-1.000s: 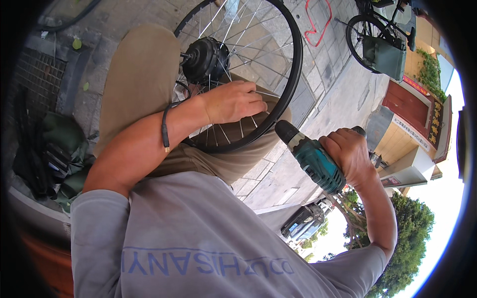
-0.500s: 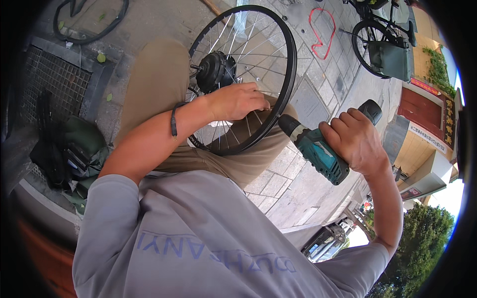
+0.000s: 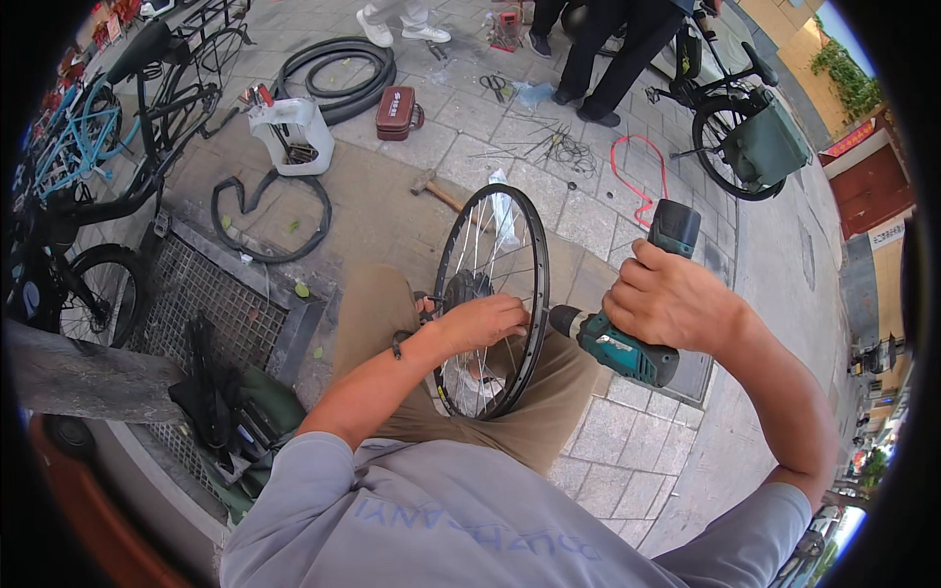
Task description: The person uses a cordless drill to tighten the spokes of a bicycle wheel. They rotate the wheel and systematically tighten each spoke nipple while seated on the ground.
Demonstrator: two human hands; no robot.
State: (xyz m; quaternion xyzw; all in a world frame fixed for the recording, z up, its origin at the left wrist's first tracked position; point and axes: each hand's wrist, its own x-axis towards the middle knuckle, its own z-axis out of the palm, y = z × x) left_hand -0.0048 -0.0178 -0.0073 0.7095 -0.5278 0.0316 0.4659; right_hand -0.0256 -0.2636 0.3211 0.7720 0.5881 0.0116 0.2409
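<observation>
A spoked bicycle wheel (image 3: 537, 265) with a black rim and a dark hub (image 3: 465, 286) stands upright between my knees, with no tyre on it. My left hand (image 3: 485, 321) reaches through the near spokes, its fingers pinched on a spoke just inside the rim; the fingertips are partly hidden. In my right hand (image 3: 671, 299) is a teal and black cordless drill (image 3: 627, 355), gripped by its handle. Its chuck points left at the outer face of the rim, opposite my left fingers. Whether the bit touches the rim is too small to tell.
Beyond the wheel lie a hammer (image 3: 438, 192), loose spokes and wire (image 3: 564, 147), and a red cord (image 3: 639, 162). Farther left are an inner tube (image 3: 321, 211), a white cut-open jug (image 3: 312, 132) of tools, a brown case (image 3: 395, 113) and tyres (image 3: 384, 73). Two people stand at the back.
The view has tilted up, bringing more pavement, tools and people's legs into it. The wheel appears narrower, turned more edge-on. Both hands keep their holds, and the drill stays at the rim.
</observation>
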